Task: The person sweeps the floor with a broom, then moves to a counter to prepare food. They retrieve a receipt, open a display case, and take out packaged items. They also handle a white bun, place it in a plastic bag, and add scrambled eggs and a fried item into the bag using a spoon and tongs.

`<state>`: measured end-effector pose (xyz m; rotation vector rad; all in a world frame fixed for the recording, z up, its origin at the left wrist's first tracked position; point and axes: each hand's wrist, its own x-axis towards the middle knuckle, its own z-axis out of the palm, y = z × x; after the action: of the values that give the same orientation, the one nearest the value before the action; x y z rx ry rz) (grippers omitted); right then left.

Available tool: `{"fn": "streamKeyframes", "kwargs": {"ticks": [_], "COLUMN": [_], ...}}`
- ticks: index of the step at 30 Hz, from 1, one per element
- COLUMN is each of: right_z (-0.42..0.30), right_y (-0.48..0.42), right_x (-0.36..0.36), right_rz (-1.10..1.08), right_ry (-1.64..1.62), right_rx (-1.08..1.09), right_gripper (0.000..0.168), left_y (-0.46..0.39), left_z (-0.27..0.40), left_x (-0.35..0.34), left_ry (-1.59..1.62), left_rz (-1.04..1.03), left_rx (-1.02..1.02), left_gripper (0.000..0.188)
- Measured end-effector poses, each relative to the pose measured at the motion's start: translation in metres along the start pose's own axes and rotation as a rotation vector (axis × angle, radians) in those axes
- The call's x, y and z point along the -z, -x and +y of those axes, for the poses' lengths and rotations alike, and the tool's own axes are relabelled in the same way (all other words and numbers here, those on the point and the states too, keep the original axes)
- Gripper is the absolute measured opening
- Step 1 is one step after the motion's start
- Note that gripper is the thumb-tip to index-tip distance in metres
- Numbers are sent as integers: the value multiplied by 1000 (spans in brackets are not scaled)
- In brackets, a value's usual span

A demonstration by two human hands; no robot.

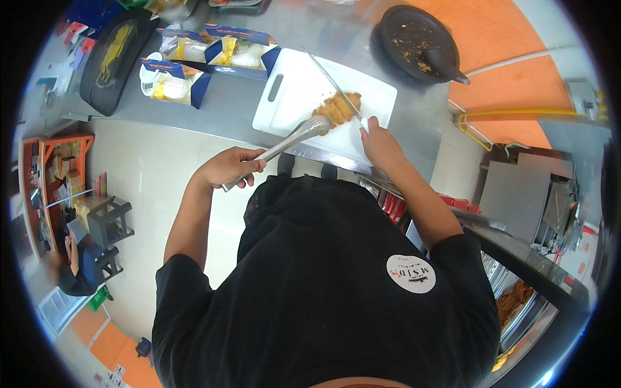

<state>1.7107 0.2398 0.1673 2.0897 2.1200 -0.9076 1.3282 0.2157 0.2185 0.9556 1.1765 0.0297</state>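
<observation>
My left hand [235, 167] is closed around the handles of metal tongs [291, 138], whose perforated tip rests at the near left edge of a breaded, fried cutlet [335, 110]. The cutlet lies in several slices on a white cutting board [286, 111], with crumbs around it. A long knife [330, 77] is held by its pale handle in my right hand [381, 143]; its blade slants up and left across the cutlet, over its right part. Both hands are at the board's near side. Whether the blade touches the board, I cannot tell.
Open paper food boxes [240, 70] with white and yellow contents stand left of the board, near a white kitchen scale [148, 85]. A dark stone mortar [407, 39] with its pestle is at the back right. The steel table's [213, 114] front edge runs before me. A person [80, 271] sits far left.
</observation>
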Motion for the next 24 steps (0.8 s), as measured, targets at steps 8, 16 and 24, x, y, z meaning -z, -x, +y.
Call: {"fn": "streamKeyframes", "kwargs": {"ticks": [8, 16, 24], "right_z": [-8, 12, 0], "right_y": [-17, 16, 5], "right_x": [18, 10, 28], "right_rz": [-40, 13, -79], "right_ry": [-32, 104, 180], "right_rx": [51, 109, 115], "right_gripper": [54, 33, 33], "left_y": [2, -14, -15], "left_z": [-12, -15, -27], "left_x": [0, -16, -34], "left_ry": [-17, 28, 71], "left_rz": [5, -76, -21], "left_rx": [-2, -141, -184], "left_gripper": [49, 42, 43]}}
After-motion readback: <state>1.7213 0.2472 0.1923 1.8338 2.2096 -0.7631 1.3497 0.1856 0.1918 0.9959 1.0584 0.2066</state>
